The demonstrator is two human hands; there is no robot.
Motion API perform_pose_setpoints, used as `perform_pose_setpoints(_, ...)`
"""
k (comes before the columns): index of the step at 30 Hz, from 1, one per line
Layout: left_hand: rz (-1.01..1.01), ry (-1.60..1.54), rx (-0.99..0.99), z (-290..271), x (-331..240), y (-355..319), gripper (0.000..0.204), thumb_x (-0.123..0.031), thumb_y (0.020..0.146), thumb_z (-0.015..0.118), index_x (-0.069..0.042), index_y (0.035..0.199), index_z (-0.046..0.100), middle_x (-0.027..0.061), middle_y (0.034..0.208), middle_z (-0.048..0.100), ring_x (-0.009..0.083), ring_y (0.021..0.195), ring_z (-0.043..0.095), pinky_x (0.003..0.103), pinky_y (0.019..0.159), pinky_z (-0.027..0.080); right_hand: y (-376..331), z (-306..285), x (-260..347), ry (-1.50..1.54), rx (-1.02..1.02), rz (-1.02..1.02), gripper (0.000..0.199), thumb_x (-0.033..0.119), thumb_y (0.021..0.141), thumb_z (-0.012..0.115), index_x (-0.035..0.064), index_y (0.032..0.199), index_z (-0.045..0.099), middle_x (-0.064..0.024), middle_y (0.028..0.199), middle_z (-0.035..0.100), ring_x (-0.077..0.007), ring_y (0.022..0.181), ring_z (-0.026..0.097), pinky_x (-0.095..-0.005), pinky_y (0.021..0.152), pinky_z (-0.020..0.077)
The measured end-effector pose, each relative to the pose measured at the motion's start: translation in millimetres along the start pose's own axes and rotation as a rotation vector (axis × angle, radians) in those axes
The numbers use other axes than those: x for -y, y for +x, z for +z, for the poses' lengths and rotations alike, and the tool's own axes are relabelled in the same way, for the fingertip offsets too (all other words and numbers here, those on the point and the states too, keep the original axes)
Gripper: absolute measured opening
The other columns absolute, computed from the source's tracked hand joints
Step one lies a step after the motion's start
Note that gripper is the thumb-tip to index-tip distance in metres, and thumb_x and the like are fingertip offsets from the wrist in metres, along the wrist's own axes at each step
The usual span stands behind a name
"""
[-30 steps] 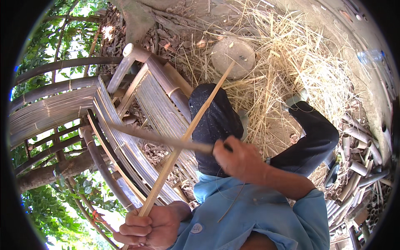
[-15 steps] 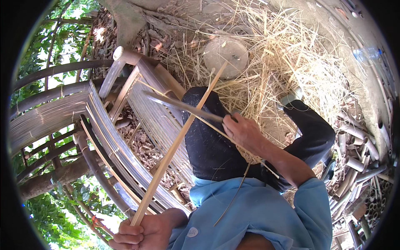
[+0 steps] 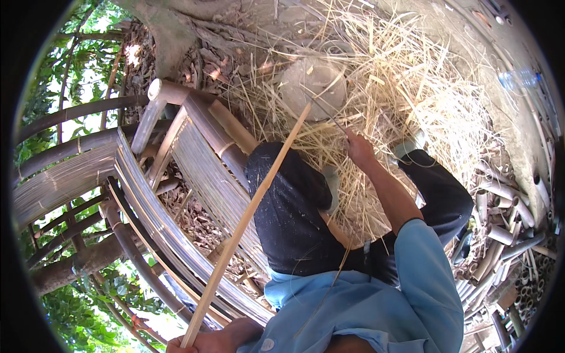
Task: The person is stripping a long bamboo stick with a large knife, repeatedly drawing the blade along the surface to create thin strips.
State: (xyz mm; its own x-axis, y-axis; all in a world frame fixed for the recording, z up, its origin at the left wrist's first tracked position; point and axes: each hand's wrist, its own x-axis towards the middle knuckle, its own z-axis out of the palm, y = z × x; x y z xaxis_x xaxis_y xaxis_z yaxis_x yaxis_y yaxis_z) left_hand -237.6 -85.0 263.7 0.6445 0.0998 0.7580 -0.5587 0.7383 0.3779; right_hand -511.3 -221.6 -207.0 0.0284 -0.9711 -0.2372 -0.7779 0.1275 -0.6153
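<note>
My left hand (image 3: 206, 341) sits at the lower edge, closed around the near end of a long pale bamboo strip (image 3: 253, 217). The strip slants up and away over my dark-trousered knee, and its far tip ends beside a round wooden block (image 3: 315, 85). My right hand (image 3: 359, 150) is stretched out in front of that knee and grips a thin dark knife (image 3: 326, 112). The blade points toward the block and is apart from the strip.
A slatted bamboo bench (image 3: 194, 159) stands at my left, with curved bamboo rails (image 3: 65, 176) beyond it. Pale bamboo shavings (image 3: 424, 100) cover the ground ahead. Several cut bamboo tubes (image 3: 500, 235) lie at the right, and a plastic bottle (image 3: 521, 76) at far right.
My right hand has left the middle of the strip and reached forward with the knife toward the wooden block. My left hand stays on the strip's near end.
</note>
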Motion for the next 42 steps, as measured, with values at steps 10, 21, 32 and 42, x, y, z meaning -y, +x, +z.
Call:
perform_pose_setpoints(10,-0.386,-0.61,0.271,-11.9,-9.1,21.9,0.027,-0.028,0.095,0.06,-0.006,0.086,0.048,0.0007,0.071,0.035,0.0117,0.056,0.033,0.026,0.053,0.03,-45.4,-95.8,124.8,0.138,0.126,0.05,0.025,0.018,0.097,0.061,0.002,0.113,0.05,-0.0239,0.077,0.064,-0.042,0.069,0.064,-0.0499,0.064,0.0483)
perform_pose_setpoints(21,-0.346,-0.64,0.392,-18.2,-16.0,-5.8,0.049,-0.056,0.104,0.041,-0.011,0.087,0.05,-0.0034,0.065,0.035,0.0102,0.05,0.03,0.026,0.048,0.028,-237.9,-183.5,288.4,0.047,-0.06,-0.787,0.024,0.014,0.086,0.068,0.0029,0.107,0.061,-0.0104,0.08,0.057,-0.0212,0.059,0.063,-0.0348,0.046,0.0515)
perform_pose_setpoints(32,-0.328,-0.586,0.388,-30.3,-17.6,6.2,0.035,-0.038,0.102,0.052,-0.009,0.083,0.046,-0.0044,0.059,0.033,0.0073,0.044,0.029,0.023,0.042,0.027,-149.5,-121.1,216.6,0.03,-0.149,-0.416,0.016,0.017,0.094,0.066,0.0035,0.096,0.058,-0.014,0.079,0.058,-0.0308,0.061,0.064,-0.0417,0.047,0.0499)
perform_pose_setpoints(42,-0.366,-0.622,0.383,-26.1,-8.7,5.3,0.044,-0.05,0.104,0.043,-0.011,0.085,0.049,-0.003,0.065,0.036,0.0101,0.048,0.028,0.026,0.047,0.029,-100.7,-77.8,164.1,0.066,-0.17,-0.517,0.014,0.012,0.092,0.063,0.0089,0.101,0.053,-0.0154,0.073,0.056,-0.0327,0.056,0.062,-0.0431,0.046,0.0506)
